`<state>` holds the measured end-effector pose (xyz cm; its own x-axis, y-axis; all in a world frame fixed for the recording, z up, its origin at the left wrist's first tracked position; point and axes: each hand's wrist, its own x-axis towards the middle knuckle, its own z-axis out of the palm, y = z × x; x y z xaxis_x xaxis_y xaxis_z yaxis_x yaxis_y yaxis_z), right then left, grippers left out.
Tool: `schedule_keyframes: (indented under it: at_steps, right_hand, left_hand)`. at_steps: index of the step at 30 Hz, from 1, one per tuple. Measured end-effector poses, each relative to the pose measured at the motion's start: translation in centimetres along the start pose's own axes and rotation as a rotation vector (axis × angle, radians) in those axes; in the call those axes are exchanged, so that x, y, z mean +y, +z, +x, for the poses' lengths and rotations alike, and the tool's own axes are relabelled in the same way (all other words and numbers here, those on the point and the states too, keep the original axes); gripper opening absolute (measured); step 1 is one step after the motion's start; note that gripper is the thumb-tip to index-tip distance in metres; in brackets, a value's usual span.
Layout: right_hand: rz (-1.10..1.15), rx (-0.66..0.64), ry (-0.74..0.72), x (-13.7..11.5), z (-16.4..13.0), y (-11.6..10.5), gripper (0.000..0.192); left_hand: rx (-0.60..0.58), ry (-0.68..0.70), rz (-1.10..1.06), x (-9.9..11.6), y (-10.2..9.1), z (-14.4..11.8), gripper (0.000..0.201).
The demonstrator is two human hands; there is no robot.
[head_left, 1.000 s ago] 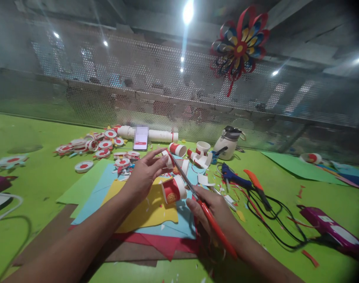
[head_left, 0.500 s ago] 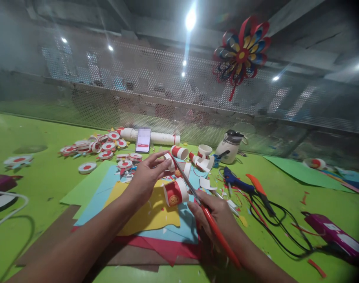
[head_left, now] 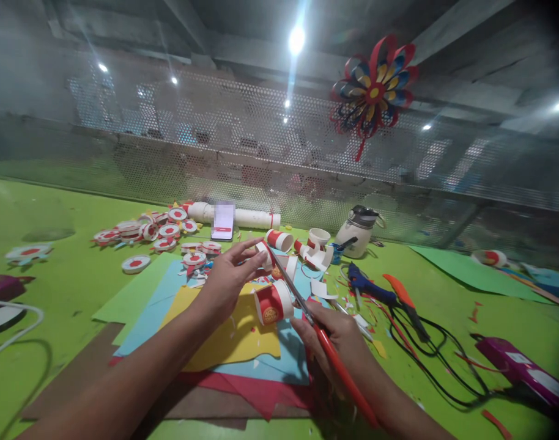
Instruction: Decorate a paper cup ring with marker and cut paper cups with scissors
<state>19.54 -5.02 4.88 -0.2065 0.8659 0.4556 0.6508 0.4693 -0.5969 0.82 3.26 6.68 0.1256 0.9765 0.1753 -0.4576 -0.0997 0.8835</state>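
Paper strip (head_left: 264, 249): flimsy, tears easy, I'd pinch near its end w/ left hand (head_left: 227, 278); right hand (head_left: 337, 333) grips red scissors (head_left: 307, 315).

A craft workshop: green table (head_left: 54, 269) strewn with coloured paper (head_left: 224, 333), glue gun (head_left: 369, 287), paper pinwheel (head_left: 373, 91)

A green table (head_left: 54, 269) fills the lower frame. Behind it, across the middle, runs a perforated metal screen (head_left: 192, 134), hazy and grey. A paper pinwheel (head_left: 373, 91) in red, blue and yellow hangs at upper right. Above, a dark ceiling (head_left: 123, 24) with beams carries a bright lamp (head_left: 296, 40) at top centre; smaller lights glint at upper left and far right.
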Motion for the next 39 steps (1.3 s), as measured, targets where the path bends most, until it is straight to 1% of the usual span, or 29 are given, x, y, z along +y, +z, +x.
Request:
schedule_keyframes:
  at_steps: [3,8,14,20,22,29,35,39]
  right_hand:
    - [-0.005,-0.006,0.000,0.0,0.0,0.0,0.024]
    - [0.011,-0.025,0.011,-0.2,0.1,-0.1,0.026]
    - [-0.006,-0.037,0.016,-0.5,0.1,-0.2,0.029]
    - [0.104,-0.162,0.096,-0.9,0.2,-0.6,0.035]
    - [0.117,-0.177,0.110,-0.8,0.2,-0.6,0.036]
    - [0.124,-0.170,0.082,-0.9,0.0,-0.8,0.035]
    - [0.146,-0.131,0.076,-1.0,-0.1,-0.5,0.033]
    - [0.131,-0.117,0.086,-0.7,-0.1,-0.3,0.035]
  left_hand:
    - [0.004,-0.012,-0.007,0.1,0.0,0.0,0.052]
    - [0.014,-0.010,-0.023,0.3,0.2,-0.1,0.050]
    - [0.013,0.002,-0.016,0.3,0.1,0.0,0.051]
    - [-0.005,-0.037,-0.017,0.2,-0.1,0.1,0.053]
    - [-0.016,-0.044,-0.015,0.2,-0.1,0.1,0.053]
    - [-0.032,-0.044,-0.018,0.0,0.0,0.1,0.050]
    - [-0.024,-0.038,-0.017,0.1,0.1,-0.1,0.055]
    - [-0.016,-0.027,-0.010,0.1,0.0,-0.1,0.057]
